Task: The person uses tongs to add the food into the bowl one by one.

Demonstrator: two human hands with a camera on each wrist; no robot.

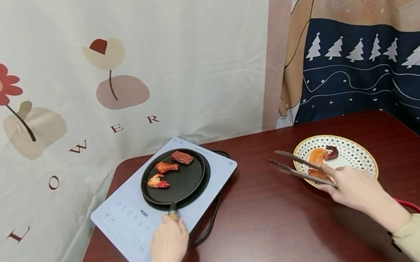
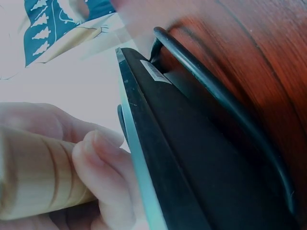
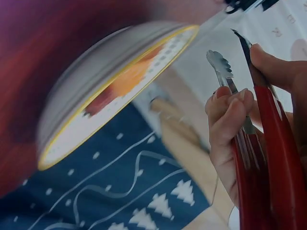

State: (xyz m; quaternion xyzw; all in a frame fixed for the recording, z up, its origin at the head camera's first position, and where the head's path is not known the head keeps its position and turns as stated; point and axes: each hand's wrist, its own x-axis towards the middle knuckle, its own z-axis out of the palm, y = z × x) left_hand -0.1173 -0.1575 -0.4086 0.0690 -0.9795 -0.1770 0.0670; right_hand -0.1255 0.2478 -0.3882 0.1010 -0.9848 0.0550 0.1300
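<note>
My left hand [image 1: 169,241] grips the wooden handle [image 2: 36,177] of a round black frying pan [image 1: 185,182] on a pale induction cooker [image 1: 215,162]. In the pan lie a red-orange seafood piece [image 1: 157,182], a drumstick [image 1: 167,166] and a slab of meat [image 1: 182,157]. My right hand [image 1: 352,188] holds metal tongs [image 1: 291,172] by their red handles [image 3: 283,163]. Their tips stand apart, with nothing between them, left of a dotted plate [image 1: 356,159]. An orange piece [image 1: 317,155], a dark purple curled piece [image 1: 331,152] and a reddish piece partly behind the tongs lie on it.
A black cable [image 1: 211,224] runs from under the cooker onto the dark red wooden table [image 1: 260,225]. Behind the table hangs a pale curtain [image 1: 197,58] with printed flowers. A navy printed cloth [image 1: 357,81] hangs at the right.
</note>
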